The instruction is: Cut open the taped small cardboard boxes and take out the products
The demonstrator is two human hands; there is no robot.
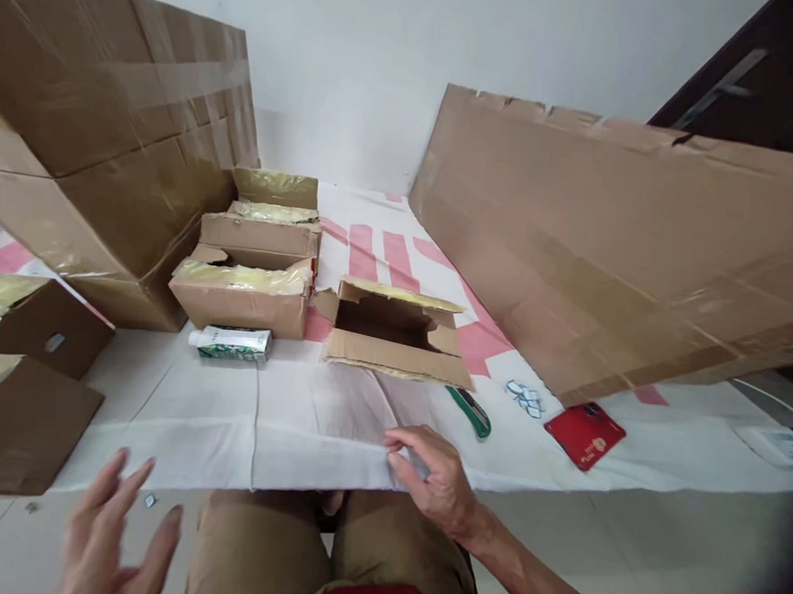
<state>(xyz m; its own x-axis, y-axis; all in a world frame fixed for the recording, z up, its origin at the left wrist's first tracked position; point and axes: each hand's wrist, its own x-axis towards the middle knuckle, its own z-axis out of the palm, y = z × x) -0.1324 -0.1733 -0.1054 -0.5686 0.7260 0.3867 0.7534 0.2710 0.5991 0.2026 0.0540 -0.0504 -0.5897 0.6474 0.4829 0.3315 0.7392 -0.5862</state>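
My right hand [428,475] pinches the near edge of a white sheet [286,423] spread on the floor, fingers curled on the cloth. My left hand [113,539] hovers open at the lower left, fingers spread, holding nothing, just off the sheet's edge. An open cardboard box [395,336] lies on the sheet ahead of my right hand, empty inside as far as I can see. A green utility knife [474,412] lies just right of that box. A small white and green carton [231,343] lies on its side left of the box.
Large taped boxes [108,127] stand at the left; smaller boxes [253,269] sit behind the carton. A long flat cardboard box [622,254] leans at the right. A red packet [584,435] and small white-blue pieces [525,399] lie on the sheet. My knees [333,548] are below.
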